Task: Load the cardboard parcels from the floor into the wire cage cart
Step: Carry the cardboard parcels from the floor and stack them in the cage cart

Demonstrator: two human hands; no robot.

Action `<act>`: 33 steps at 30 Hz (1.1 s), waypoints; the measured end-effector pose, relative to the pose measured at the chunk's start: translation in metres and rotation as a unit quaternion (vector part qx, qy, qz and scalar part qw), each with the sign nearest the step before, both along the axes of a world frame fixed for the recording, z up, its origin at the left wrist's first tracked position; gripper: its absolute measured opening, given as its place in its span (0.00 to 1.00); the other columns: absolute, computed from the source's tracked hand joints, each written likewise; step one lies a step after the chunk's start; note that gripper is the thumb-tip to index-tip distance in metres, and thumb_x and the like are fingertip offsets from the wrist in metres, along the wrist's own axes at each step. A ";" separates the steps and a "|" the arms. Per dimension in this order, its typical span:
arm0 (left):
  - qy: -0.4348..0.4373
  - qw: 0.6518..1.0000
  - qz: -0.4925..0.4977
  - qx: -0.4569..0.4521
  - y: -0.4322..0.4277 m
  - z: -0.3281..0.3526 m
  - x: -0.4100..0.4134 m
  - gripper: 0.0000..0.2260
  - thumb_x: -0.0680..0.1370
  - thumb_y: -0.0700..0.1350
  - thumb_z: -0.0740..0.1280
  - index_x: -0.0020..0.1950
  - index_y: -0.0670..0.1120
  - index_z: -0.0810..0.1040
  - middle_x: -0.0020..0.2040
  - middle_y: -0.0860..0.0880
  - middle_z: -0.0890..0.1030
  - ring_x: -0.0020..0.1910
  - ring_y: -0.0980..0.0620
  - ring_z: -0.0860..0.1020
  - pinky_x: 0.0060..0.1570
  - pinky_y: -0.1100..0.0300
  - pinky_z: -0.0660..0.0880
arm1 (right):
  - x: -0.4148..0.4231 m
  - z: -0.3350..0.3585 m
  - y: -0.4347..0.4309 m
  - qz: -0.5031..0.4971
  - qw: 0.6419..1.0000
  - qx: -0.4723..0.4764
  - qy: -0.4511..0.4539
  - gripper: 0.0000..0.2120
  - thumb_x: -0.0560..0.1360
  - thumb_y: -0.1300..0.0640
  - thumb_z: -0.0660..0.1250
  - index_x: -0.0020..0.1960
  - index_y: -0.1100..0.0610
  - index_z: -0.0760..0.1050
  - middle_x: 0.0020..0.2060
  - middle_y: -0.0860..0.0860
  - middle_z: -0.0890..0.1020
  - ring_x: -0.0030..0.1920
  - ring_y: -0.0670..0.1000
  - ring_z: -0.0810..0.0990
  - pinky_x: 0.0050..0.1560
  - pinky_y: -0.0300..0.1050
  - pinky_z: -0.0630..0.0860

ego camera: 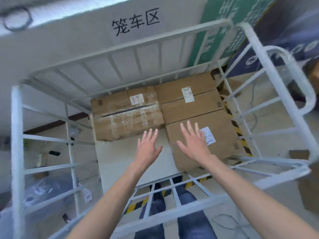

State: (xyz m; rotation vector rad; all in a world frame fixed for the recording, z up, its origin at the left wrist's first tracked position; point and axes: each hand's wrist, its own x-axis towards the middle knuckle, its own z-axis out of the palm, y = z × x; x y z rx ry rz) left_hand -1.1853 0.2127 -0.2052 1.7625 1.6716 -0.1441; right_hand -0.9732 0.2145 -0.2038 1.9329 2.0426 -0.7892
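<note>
Inside the cart (16, 128), three parcels are lying on its pale floor: a taped one (126, 116) at the back left, a long one (191, 99) at the back right, and a near one (203, 144) in front of that, at the right side. The front left of the floor is lying bare. More cardboard (309, 190) is showing outside the cage at the right edge, too cropped to judge.

The parcels are looking stiff and boxy, with dry faces that should not slip; weight cannot be read from here, though the larger ones probably want two hands. Taking them by opposite side faces or under the bottom edges looks safest, since the taped one's wrinkled film may be slick and its lid seam is gaping slightly.

Both arms are reaching over the front rail. The left hand (148, 147) is hovering over the bare floor, fingers spread wide, holding nothing. The right hand (193, 142) is likewise splayed wide and empty, over the near parcel's top; whether it is touching the cardboard cannot be told.
</note>
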 end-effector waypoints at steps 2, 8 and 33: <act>-0.007 0.999 -0.035 0.016 -0.011 0.030 0.015 0.33 0.82 0.56 0.62 0.82 0.53 0.48 0.82 0.50 0.49 0.81 0.48 0.46 0.77 0.43 0.47 | 0.011 0.036 -0.020 -0.027 1.000 0.010 -0.007 0.36 0.80 0.37 0.49 0.80 0.45 0.35 0.79 0.50 0.36 0.78 0.60 0.35 0.75 0.62 0.40; -0.007 0.966 -0.236 0.105 -0.022 0.093 0.051 0.31 0.82 0.56 0.59 0.82 0.53 0.50 0.82 0.50 0.51 0.81 0.46 0.46 0.77 0.44 0.47 | 0.071 0.110 -0.094 -0.115 0.991 0.059 -0.020 0.34 0.81 0.38 0.48 0.81 0.46 0.38 0.80 0.50 0.39 0.79 0.59 0.36 0.75 0.60 0.40; -0.197 0.802 -0.553 0.113 -0.229 0.212 0.633 0.31 0.82 0.58 0.59 0.81 0.55 0.50 0.82 0.52 0.52 0.80 0.50 0.46 0.77 0.48 0.47 | 0.489 0.213 -0.407 -0.518 0.835 0.182 -0.041 0.35 0.81 0.38 0.51 0.81 0.45 0.38 0.80 0.48 0.38 0.79 0.55 0.37 0.78 0.55 0.43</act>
